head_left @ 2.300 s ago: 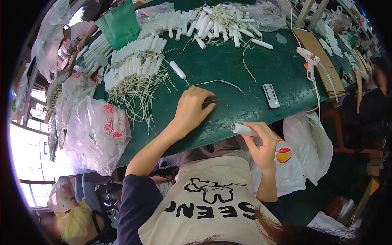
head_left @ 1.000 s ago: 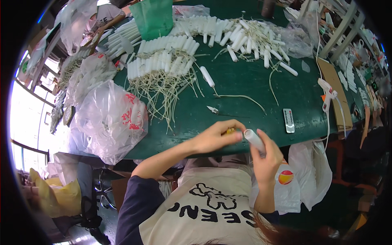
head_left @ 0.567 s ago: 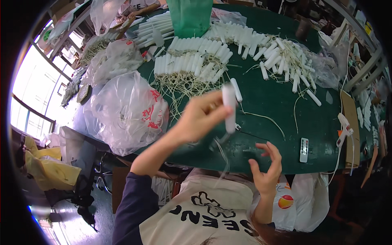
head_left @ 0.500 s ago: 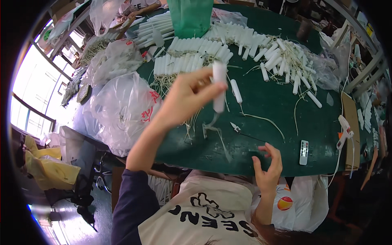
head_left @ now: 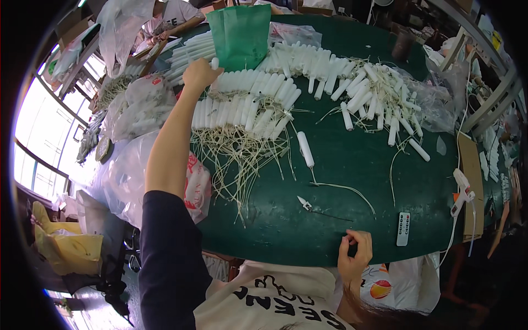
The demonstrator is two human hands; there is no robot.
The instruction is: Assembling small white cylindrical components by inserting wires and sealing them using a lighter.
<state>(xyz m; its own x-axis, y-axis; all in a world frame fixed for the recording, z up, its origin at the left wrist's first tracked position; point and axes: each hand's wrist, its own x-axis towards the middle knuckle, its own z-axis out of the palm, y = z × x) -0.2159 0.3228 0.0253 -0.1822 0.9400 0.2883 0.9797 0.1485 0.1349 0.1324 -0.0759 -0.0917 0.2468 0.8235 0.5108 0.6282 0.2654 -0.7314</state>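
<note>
My left hand (head_left: 199,75) reaches to the far left of the table, its fingers closed around a white tube (head_left: 215,64); only the tube's upper end shows. Beside it, white tubes with pale wires (head_left: 247,104) lie packed in rows. My right hand (head_left: 356,254) rests by the near table edge, fingers loosely curled and a gap between thumb and fingers, with nothing visible in it. Just beyond it lies a small white pointed piece (head_left: 304,203) with a thin black wire. A single white tube (head_left: 305,149) with a long wire lies farther in.
A green bag (head_left: 239,38) stands behind the rows. More wired tubes (head_left: 379,93) are heaped at the right. A white remote (head_left: 403,229) and a glue gun (head_left: 462,192) lie near the right edge. Clear plastic bags (head_left: 126,170) crowd the left. Another person (head_left: 176,16) sits across.
My left hand has carried the white tube away from me and leftward, to the far rows. My right hand has curled its fingers more. The view has shifted slightly.
</note>
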